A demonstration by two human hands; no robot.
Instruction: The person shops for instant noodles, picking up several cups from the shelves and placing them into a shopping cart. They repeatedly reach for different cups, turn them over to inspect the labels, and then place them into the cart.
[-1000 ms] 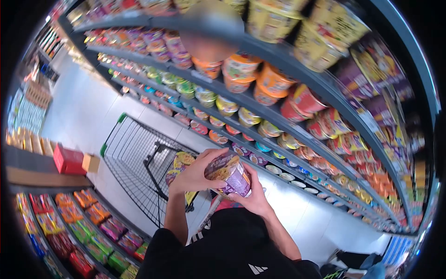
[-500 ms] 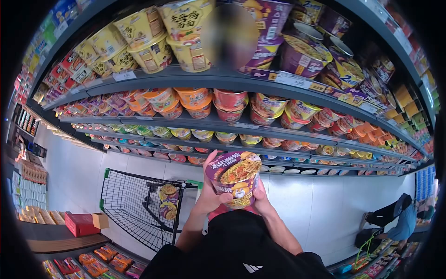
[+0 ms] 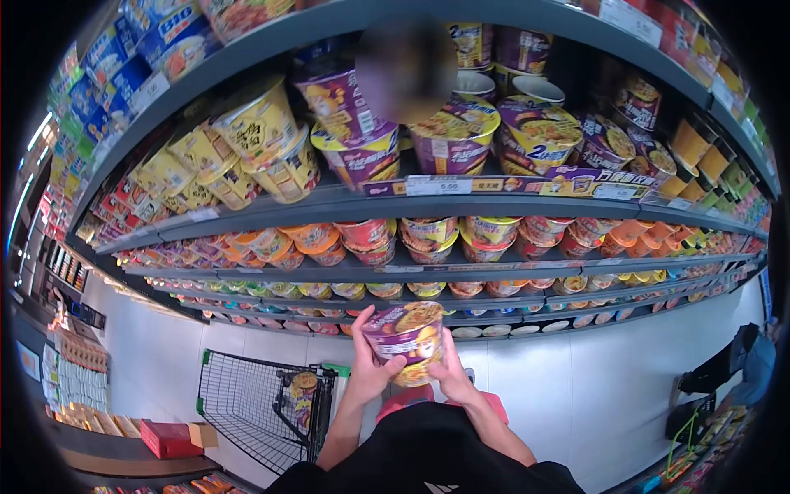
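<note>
A purple-and-yellow instant noodle tub (image 3: 403, 342) is held in front of my chest, tilted slightly, its printed side facing up toward me. My left hand (image 3: 372, 366) wraps round its left side, with the thumb on the lower front. My right hand (image 3: 453, 370) grips the lower right side. To the left stands a black wire shopping cart (image 3: 239, 387) with green corners. Inside it lie purple-and-yellow noodle tubs (image 3: 304, 399), partly covered by the cart's frame.
Shelves of instant noodles curve across the front. Similar purple tubs (image 3: 453, 136) sit on an upper shelf above a price label (image 3: 439, 185), yellow tubs (image 3: 259, 123) beside them. A red box (image 3: 169, 439) is at lower left. Another person (image 3: 728, 370) stands at far right.
The view has tilted up, showing more of the upper shelves. The tub in my hands is turned and tilted a little differently; both hands still hold it.
</note>
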